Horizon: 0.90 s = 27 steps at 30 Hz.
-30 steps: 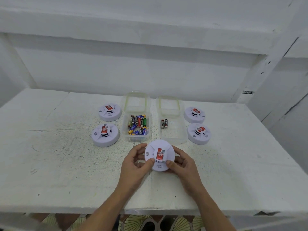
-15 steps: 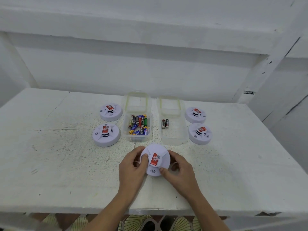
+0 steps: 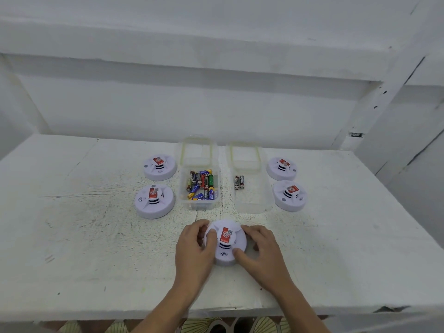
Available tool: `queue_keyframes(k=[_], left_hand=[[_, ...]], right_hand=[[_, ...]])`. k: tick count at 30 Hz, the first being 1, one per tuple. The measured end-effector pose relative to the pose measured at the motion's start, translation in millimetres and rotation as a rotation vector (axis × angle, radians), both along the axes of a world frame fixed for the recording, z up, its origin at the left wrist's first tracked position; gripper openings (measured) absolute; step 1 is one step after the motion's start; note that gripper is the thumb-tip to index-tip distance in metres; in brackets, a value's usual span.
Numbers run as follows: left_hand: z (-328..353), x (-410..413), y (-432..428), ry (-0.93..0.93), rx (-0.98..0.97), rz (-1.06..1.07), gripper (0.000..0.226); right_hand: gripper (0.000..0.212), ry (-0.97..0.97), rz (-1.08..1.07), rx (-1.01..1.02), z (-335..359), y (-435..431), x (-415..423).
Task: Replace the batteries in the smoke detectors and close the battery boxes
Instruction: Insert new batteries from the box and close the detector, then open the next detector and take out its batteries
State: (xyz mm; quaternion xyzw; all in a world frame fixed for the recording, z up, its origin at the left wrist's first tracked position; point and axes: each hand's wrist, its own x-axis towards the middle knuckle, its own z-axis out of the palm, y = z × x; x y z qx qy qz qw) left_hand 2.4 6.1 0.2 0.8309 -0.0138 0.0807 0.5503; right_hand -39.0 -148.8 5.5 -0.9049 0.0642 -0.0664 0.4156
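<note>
Now, left hand (image 3: 192, 255) and right hand (image 3: 262, 257), grip curled round red-labelled smoke detector (image 3: 224, 251), writing illegible.

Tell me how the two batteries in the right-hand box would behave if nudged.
The two batteries are smooth cylinders lying on their sides, so they would probably roll. They look rigid, likely heavy for their size. The walls of the clear box should stop them.

Left hand (image 3: 194, 248): my fingers curl round the left rim of the smoke detector (image 3: 227, 236), and my thumb presses on its top.
Right hand (image 3: 262, 251): my fingers wrap the right rim, thumb on the near edge.
Left forearm (image 3: 165, 306): bare, slanting in from below.
Right forearm (image 3: 300, 306): bare, slanting in to meet it.
</note>
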Motion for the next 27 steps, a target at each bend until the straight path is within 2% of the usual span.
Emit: queue_keyframes(k=[3,6,9,12,14,16,18,21,24,27], left_hand=[[2.6,1.0,2.4,0.023,-0.079,-0.026,0.019],[3.8,4.0,5.3,-0.032,-0.074,-0.035,0.018],[11.8,4.5,0.4,-0.185,-0.023,-0.056,0.019],[25.5,2.3,-20.1,-0.348,-0.008,-0.183,0.016],[33.4,0.2,-41.6,-0.355,-0.029,-0.344,0.015],[36.0,-1.1,-68.7,-0.265,0.035,-0.525,0.017],[31.7,-2.5,-99.7,-0.076,0.156,-0.635,0.032],[29.7,2.0,-142.8,0.197,0.277,-0.636,0.063],[35.2,9.1,-177.7,0.358,0.200,-0.552,0.076],[40.7,15.8,-202.2,0.437,0.071,-0.443,0.081]], right_hand=[[0.062,0.015,-0.030,0.064,1.8,-5.7,-2.7],[0.037,0.001,-0.097,0.205,5.6,-14.5,-4.9],[0.015,-0.019,-0.236,0.276,6.3,-31.2,-4.0],[0.003,-0.025,-0.370,0.353,9.5,-52.1,-0.5],[0.006,-0.029,-0.441,0.344,13.3,-68.8,4.2],[0.007,-0.021,-0.494,0.286,18.3,-87.3,12.8],[0.004,-0.005,-0.545,0.249,21.6,-109.4,22.5],[0.023,0.050,-0.527,0.212,29.8,-141.1,42.7],[0.044,0.175,-0.413,0.136,37.7,-160.4,61.9],[0.048,0.221,-0.315,0.106,44.1,-167.1,71.2]])
